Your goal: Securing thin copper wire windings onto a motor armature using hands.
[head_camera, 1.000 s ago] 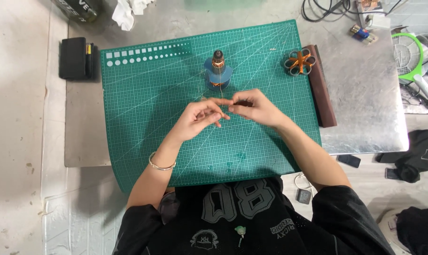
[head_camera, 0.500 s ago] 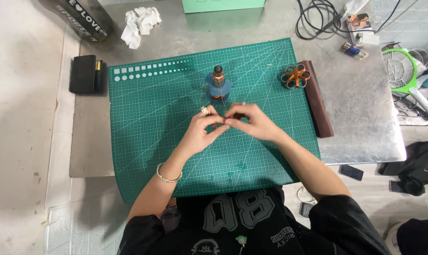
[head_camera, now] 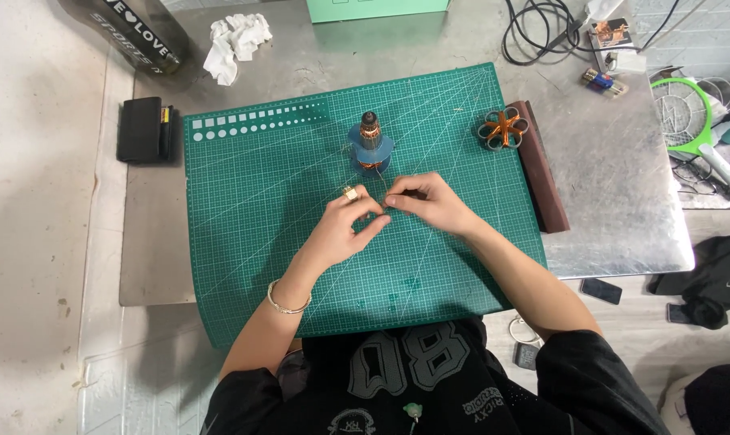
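On the green gridded cutting mat [head_camera: 260, 201] covering the grey metal counter [head_camera: 606, 185], the left hand [head_camera: 345, 229] and right hand [head_camera: 429, 201] meet fingertip to fingertip, each pinching a thin wire [head_camera: 378, 192], barely visible, that runs up to the small upright copper-wound motor rotor with a blue collar [head_camera: 370, 143] just beyond them. An orange star-shaped coil piece [head_camera: 502, 129] lies well apart, beside a long brown block [head_camera: 539, 165].

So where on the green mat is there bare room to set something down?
The mat's left side is bare, between the left hand and the mat's left edge. So is the near right corner, below the right hand. It is crowded at the centre, where both hands work just below the motor armature, and by the orange coil piece at the upper right.
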